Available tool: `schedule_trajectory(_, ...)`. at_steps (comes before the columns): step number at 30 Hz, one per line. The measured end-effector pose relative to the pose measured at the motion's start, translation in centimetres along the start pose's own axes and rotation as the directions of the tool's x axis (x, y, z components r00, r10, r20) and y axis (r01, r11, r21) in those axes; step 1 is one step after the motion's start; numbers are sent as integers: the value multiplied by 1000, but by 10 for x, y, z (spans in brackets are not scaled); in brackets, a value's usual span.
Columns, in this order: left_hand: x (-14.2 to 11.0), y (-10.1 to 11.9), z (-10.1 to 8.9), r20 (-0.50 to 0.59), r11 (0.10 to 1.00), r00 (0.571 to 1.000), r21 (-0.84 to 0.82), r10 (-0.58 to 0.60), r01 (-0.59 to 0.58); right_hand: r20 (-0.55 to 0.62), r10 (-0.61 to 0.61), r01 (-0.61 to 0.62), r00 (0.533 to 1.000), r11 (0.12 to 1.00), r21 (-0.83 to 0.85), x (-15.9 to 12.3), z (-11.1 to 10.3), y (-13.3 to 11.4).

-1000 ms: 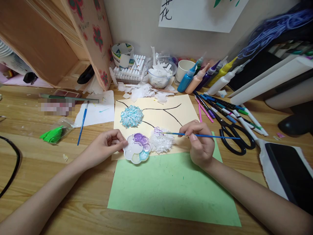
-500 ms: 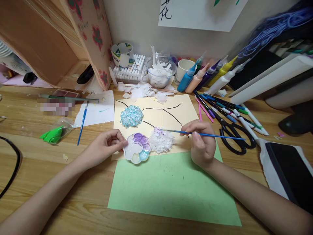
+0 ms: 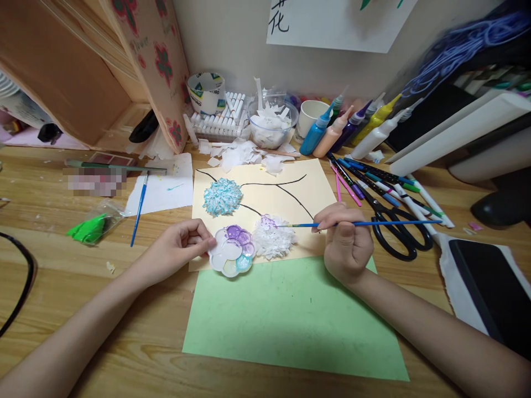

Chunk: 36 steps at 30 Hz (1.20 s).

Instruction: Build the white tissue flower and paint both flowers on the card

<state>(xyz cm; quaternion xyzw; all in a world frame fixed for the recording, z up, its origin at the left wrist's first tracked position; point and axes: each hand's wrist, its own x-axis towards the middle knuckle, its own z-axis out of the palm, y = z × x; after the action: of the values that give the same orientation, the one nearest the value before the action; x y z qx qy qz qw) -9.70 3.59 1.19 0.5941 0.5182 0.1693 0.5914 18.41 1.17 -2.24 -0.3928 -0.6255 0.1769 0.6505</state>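
My left hand [image 3: 188, 243] pinches the rim of a flower-shaped paint palette [image 3: 226, 251], whose wells hold purple and light blue paint. In my right hand [image 3: 346, 237] is a thin blue paintbrush [image 3: 373, 223], held nearly level, its tip at a white paper flower [image 3: 276, 240]. Purple colour marks the top left of that flower. A blue-tinted paper flower [image 3: 223, 197] lies farther left on the same cream paper [image 3: 265, 171], which has black branch lines drawn on it. Under its near edge is a green sheet [image 3: 290, 320].
Black-handled scissors [image 3: 402, 235] and several pens [image 3: 373, 179] lie to the right, near a dark phone-like slab [image 3: 489, 287]. Paint bottles [image 3: 315, 132], a bowl of paper scraps [image 3: 274, 124] and a tape roll [image 3: 206, 94] line the back. Another brush [image 3: 140, 210] lies left.
My right hand has moved slightly right and the brush has swung more level, its tip drawn a little back across the white flower. My left hand and the palette stay put.
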Motion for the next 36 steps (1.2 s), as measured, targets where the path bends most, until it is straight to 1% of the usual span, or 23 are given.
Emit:
schedule_trajectory(4,0,1,0,-5,1000,1000,-7,-4,4,36,-24,24,999,1000,1,0,1,0)
schedule_trajectory(9,-1,2,0,-1,1000,1000,-15,1,-1,56,28,-29,998,1000,9,0,1,0)
schedule_trajectory(13,-1,1,-1,0,1000,1000,3,-6,6,36,84,-84,996,996,5,0,1,-1)
schedule_trajectory(18,0,1,-1,-2,1000,1000,-4,-6,6,23,73,-74,997,997,33,-1,2,-1)
schedule_trajectory(22,0,1,0,-4,1000,1000,-24,-12,12,18,93,-93,996,995,25,-1,2,0)
schedule_trajectory(25,-1,0,0,2,999,1000,-36,-19,19,-11,69,-68,998,997,48,-1,1,0)
schedule_trajectory(29,0,0,0,7,999,1000,-33,-24,24,13,70,-71,997,995,71,-1,1,0)
schedule_trajectory(33,0,1,-1,5,999,1000,-28,-27,27,-15,36,-35,999,998,60,-1,1,1)
schedule_trajectory(36,-1,2,-1,8,999,1000,-28,-29,29,-2,11,-11,1000,1000,27,-1,2,2)
